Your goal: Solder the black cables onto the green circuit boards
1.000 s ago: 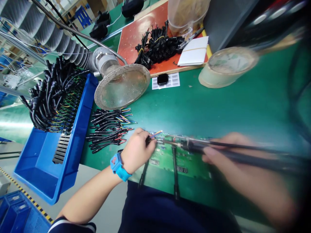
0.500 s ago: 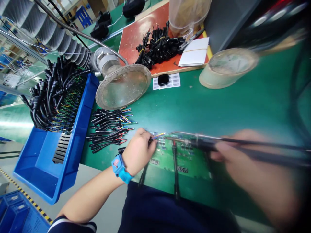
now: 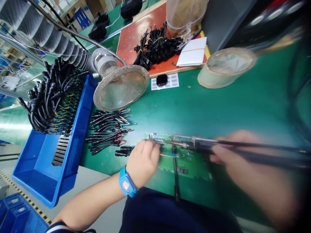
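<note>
My left hand (image 3: 143, 158), with a blue wrist strap (image 3: 127, 184), is closed at the left side of a green circuit board (image 3: 167, 165). From its fingers blue and yellow wire ends (image 3: 170, 155) of a cable reach right across the board; most of that cable is hidden by the hand. My right hand (image 3: 233, 152), blurred, grips a soldering iron (image 3: 204, 144) with a thin metal tube along it. The iron's tip is over the board's upper part, right of my left fingers. One black cable (image 3: 176, 181) runs from the board toward my lap.
Black cables (image 3: 109, 129) with bare coloured ends lie in rows at left. A blue bin (image 3: 80, 132) holds boards with cables. A fume extractor hood (image 3: 121, 87) hangs over the bench. Behind are a tape roll (image 3: 225, 68), a smartwatch-like black object (image 3: 161, 80) and a red board (image 3: 128, 38) with bundled cables.
My left hand has moved down and slightly right, bringing the wire ends lower over the board. The soldering iron stays in nearly the same place in my right hand.
</note>
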Motion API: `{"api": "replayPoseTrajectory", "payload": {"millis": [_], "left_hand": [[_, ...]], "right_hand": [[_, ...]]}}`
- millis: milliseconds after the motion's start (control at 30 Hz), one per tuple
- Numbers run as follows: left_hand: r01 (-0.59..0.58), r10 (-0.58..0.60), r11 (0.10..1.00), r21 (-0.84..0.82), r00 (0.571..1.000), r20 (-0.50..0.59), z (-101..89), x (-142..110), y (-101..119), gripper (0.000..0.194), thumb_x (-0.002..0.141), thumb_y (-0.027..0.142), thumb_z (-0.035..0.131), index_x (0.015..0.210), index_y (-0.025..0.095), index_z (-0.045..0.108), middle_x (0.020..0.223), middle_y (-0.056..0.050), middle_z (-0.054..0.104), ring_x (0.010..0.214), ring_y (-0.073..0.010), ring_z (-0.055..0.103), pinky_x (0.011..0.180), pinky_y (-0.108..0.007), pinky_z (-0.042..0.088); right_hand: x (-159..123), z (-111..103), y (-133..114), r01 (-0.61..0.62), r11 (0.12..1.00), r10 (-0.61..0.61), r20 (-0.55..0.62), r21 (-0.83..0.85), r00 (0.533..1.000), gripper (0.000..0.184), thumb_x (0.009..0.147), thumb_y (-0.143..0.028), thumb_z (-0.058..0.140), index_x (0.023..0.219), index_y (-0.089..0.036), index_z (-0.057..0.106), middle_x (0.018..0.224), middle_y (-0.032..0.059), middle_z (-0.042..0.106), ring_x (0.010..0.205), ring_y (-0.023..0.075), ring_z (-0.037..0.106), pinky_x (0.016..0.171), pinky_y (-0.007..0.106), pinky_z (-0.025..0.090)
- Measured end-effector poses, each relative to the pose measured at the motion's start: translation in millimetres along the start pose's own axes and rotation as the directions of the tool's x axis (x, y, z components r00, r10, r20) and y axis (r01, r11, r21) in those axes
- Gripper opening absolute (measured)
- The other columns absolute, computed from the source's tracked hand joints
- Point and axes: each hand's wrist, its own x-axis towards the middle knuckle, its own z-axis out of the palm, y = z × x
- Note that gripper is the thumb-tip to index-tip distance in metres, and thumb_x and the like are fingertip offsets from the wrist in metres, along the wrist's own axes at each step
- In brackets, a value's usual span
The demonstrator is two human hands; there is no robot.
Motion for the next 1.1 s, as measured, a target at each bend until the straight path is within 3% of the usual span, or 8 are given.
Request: {"api": "replayPoseTrajectory", "payload": {"millis": [300,600,733,833,900,1100], "left_hand": [[0.012,-0.015,0.999,0.051,0.998,0.061,-0.1,3,3,0.024,0.088,0.01,0.034,0.096,0.007,0.056,0.084,-0.011,0.054,0.079,-0.0199,0.049,0.069,-0.032,0.05],[0.043,-0.053,0.995,0.085,0.992,0.112,-1.5,7,5,0.021,0.085,0.008,0.037,0.093,0.008,0.056,0.084,-0.01,0.052,0.076,-0.0206,0.047,0.067,-0.032,0.05],[0.055,-0.068,0.994,0.091,0.988,0.139,-1.3,7,6,0.021,0.086,0.008,0.036,0.092,0.01,0.056,0.084,-0.01,0.052,0.077,-0.0207,0.047,0.067,-0.032,0.049],[0.064,-0.078,0.994,0.093,0.985,0.155,-1.5,7,7,0.021,0.086,0.009,0.035,0.091,0.011,0.056,0.084,-0.01,0.052,0.077,-0.0208,0.048,0.068,-0.033,0.049],[0.088,-0.101,0.993,0.077,0.979,0.178,-3.4,9,5,0.021,0.085,0.008,0.035,0.09,0.012,0.056,0.085,-0.01,0.052,0.078,-0.0211,0.048,0.069,-0.034,0.049],[0.213,-0.134,0.933,-0.29,0.954,0.268,-15.6,28,-10,0.016,0.086,0.024,0.046,0.099,0.016,0.053,0.087,-0.005,0.052,0.083,-0.0181,0.049,0.077,-0.033,0.046]], "right_hand": [[-3,0,-3,0.052,0.997,-0.05,0.038,-0.05,0.998,0.018,0.072,-0.03,0.052,0.057,-0.024,0.044,0.05,-0.0046,0.05,0.042,0.0104,0.046,0.038,0.023,0.033],[-2,1,-3,-0.003,1.0,0.003,0.03,0.0,1.0,0.021,0.07,-0.032,0.054,0.054,-0.023,0.043,0.048,-0.0029,0.049,0.041,0.0116,0.044,0.037,0.025,0.032],[-3,0,-4,-0.17,0.977,0.179,-0.067,0.126,0.982,0.016,0.064,-0.028,0.057,0.055,-0.024,0.045,0.046,-0.003,0.048,0.038,0.0116,0.043,0.035,0.024,0.03],[-2,-2,-7,-0.336,0.907,0.383,-0.166,0.255,0.909,0.017,0.056,-0.028,0.06,0.055,-0.024,0.043,0.046,-0.0026,0.047,0.038,0.0124,0.044,0.035,0.026,0.032],[0,-3,-11,-0.391,0.857,0.459,-0.151,0.336,0.875,0.019,0.051,-0.027,0.06,0.054,-0.024,0.041,0.048,-0.0021,0.047,0.038,0.0126,0.044,0.035,0.028,0.033],[1,-8,-14,-0.415,0.753,0.557,-0.158,0.511,0.816,0.021,0.053,-0.019,0.06,0.058,-0.024,0.04,0.063,-0.0022,0.049,0.045,0.0115,0.048,0.044,0.031,0.04]]}}
